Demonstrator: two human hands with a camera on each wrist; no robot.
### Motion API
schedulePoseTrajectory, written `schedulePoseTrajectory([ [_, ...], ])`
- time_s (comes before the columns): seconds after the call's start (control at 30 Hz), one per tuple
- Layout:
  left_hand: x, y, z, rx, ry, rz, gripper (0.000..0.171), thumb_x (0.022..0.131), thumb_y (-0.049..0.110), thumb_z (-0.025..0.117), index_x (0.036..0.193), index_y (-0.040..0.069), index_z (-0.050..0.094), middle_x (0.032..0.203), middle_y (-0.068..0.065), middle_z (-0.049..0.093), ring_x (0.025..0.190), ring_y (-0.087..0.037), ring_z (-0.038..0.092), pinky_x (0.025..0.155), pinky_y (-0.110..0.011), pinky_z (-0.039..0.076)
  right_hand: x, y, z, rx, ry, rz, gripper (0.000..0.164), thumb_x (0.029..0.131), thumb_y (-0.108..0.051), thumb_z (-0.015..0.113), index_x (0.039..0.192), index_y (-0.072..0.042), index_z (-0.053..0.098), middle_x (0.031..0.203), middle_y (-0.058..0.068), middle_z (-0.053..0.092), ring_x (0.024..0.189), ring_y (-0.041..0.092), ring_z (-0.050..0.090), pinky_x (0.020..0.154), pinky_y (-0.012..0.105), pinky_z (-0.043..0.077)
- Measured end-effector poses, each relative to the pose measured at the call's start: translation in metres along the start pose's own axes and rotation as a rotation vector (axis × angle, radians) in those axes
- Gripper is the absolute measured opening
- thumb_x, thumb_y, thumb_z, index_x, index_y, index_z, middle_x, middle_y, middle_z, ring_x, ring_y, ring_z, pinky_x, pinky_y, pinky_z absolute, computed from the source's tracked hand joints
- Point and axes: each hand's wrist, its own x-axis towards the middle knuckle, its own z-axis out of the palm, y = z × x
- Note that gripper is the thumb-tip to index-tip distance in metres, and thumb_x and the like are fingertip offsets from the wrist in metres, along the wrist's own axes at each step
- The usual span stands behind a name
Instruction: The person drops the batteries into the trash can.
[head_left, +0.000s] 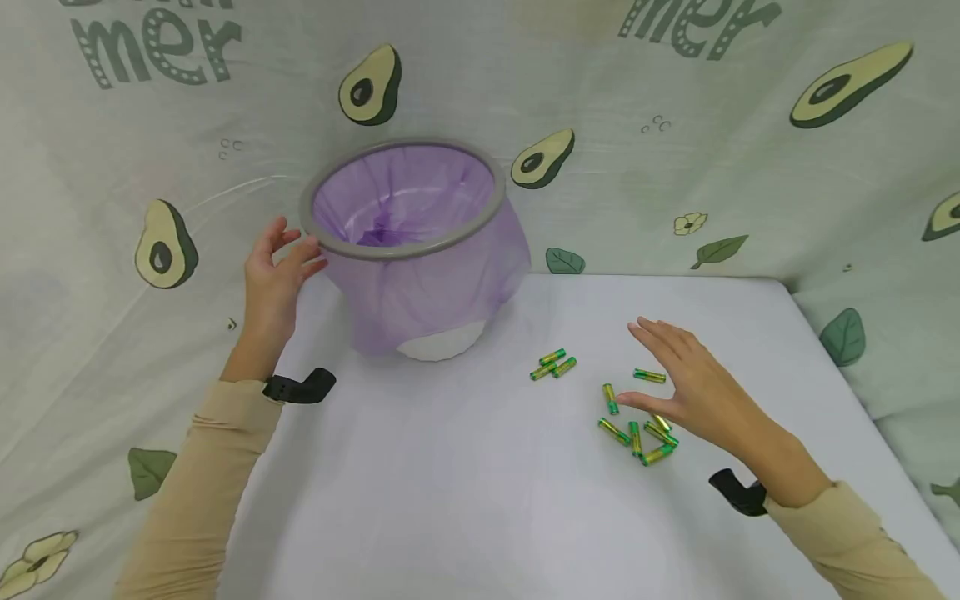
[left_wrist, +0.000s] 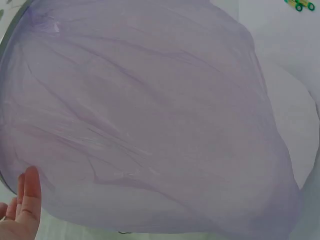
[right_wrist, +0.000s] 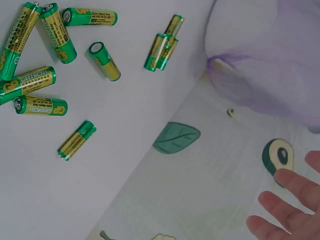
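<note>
A waste bin with a grey rim (head_left: pixel 405 250) and a purple bag (head_left: pixel 442 292) stands at the back left of the table. My left hand (head_left: pixel 273 279) is at the rim's left side, its fingertips right at the edge; in the left wrist view the fingers (left_wrist: pixel 31 197) lie extended against the purple bag. Over the right part of the table my right hand (head_left: pixel 693 387) hovers with fingers spread and nothing in them. Below and around it lie several green and gold batteries (head_left: pixel 615 431); a group of three batteries (head_left: pixel 553 364) lies nearer the bin.
The white table (head_left: pixel 450 467) ends at a hanging cloth (head_left: pixel 600 225) printed with avocados and leaves, behind and at both sides. A white bin base (head_left: pixel 446 343) shows below the bag. Black wrist straps (head_left: pixel 300 387) sit on both arms.
</note>
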Motion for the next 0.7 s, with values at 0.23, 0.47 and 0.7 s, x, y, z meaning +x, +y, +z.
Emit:
schedulePoseTrajectory([
  [0.23, 0.008, -0.001, -0.001, -0.256, -0.060, -0.090, 0.075, 0.086, 0.002, 0.062, 0.147, 0.002, 0.018, 0.112, -0.004, 0.039, 0.083, -0.012, 0.061, 0.080, -0.021, 0.052, -0.006, 0.017, 0.008, 0.115, -0.071, 0.141, 0.083, 0.075, -0.041, 0.075, 0.140, -0.005, 0.038, 0.137, 0.021, 0.043, 0.123, 0.041, 0.037, 0.093, 0.063, 0.038],
  [0.47, 0.015, -0.002, 0.000, -0.323, -0.073, -0.142, 0.075, 0.086, -0.003, 0.060, 0.148, 0.005, 0.018, 0.106, -0.001, 0.039, 0.080, -0.011, 0.057, 0.078, -0.021, 0.050, -0.011, 0.045, 0.017, 0.259, -0.081, 0.231, 0.067, 0.081, -0.029, 0.072, 0.135, -0.002, 0.043, 0.133, 0.023, 0.045, 0.120, 0.043, 0.038, 0.092, 0.063, 0.035],
  [0.7, 0.020, 0.000, 0.001, -0.430, -0.075, -0.197, 0.078, 0.084, -0.009, 0.060, 0.148, 0.008, 0.019, 0.100, -0.001, 0.040, 0.080, -0.014, 0.055, 0.076, -0.022, 0.050, -0.015, 0.065, 0.029, 0.307, -0.021, 0.253, 0.058, 0.083, -0.018, 0.071, 0.132, 0.001, 0.046, 0.127, 0.023, 0.051, 0.108, 0.036, 0.048, 0.089, 0.037, 0.045],
])
